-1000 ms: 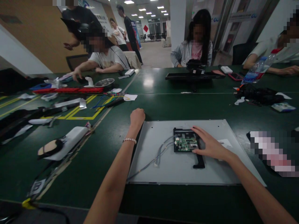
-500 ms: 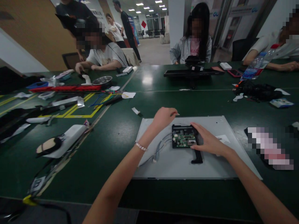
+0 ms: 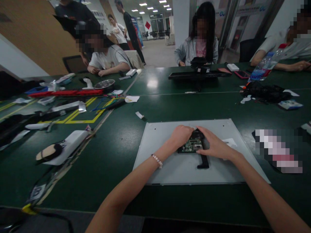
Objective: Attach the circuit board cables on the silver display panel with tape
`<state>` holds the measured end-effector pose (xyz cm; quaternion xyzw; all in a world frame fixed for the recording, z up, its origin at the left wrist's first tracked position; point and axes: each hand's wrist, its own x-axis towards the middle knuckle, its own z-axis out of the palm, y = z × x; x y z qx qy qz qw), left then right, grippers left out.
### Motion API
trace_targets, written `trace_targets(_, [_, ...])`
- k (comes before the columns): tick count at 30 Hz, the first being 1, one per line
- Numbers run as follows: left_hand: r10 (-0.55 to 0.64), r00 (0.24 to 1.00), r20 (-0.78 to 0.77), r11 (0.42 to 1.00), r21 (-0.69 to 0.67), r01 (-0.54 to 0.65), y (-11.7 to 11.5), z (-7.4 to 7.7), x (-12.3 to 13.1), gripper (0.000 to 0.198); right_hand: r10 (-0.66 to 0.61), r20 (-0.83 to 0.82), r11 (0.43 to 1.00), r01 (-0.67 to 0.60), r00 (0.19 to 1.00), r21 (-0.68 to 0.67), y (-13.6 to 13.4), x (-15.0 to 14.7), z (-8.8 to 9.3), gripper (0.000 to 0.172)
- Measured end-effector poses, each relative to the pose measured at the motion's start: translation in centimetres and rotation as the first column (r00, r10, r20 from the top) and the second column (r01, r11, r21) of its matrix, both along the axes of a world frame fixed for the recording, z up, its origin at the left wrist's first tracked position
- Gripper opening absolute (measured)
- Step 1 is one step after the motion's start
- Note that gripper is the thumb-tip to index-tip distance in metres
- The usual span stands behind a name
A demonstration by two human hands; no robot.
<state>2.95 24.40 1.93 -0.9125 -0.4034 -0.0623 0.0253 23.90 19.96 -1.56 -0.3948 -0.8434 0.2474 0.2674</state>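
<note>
A green circuit board [image 3: 190, 147] in a black frame lies on a pale grey flat panel [image 3: 175, 173]. My right hand [image 3: 215, 142] grips the frame's right side, thumb at the near edge and fingers at the far edge. Below that hand, a black L-shaped bracket [image 3: 204, 161] sticks out toward me. Over the board's far left part is my left hand [image 3: 183, 134], its fingertips pinched at the far edge. A tiny whitish bit shows at those fingertips, too small to name. My left hand and forearm hide the board's left side and the grey cable.
To the right lies a blurred-out phone-shaped object [image 3: 278, 150]. A white device [image 3: 70, 145] rests at left. A monitor [image 3: 199, 76], bottles [image 3: 261, 69] and black cables [image 3: 264, 93] stand or lie farther back. Several people are across the green table [image 3: 104, 174].
My left hand has come down and right, from above the panel's far edge to the board's far edge. My right hand keeps its grip. The view has shifted slightly.
</note>
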Motion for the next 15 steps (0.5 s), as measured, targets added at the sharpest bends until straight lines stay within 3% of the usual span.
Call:
trace_targets(10, [-0.05, 0.983, 0.179, 0.998, -0.027, 0.056, 0.4, -1.1, -0.2, 0.024, -0.005, 0.029, 1.0, 0.005, 1.0, -0.006, -0.2, 0.0, 0.3, 0.097])
trace_targets(15, [-0.088, 0.982, 0.168, 0.996, 0.007, 0.089, 0.7, -1.3, -0.1, 0.025, 0.003, 0.032, 1.0, -0.003, 0.999, 0.011, -0.1, 0.0, 0.2, 0.097])
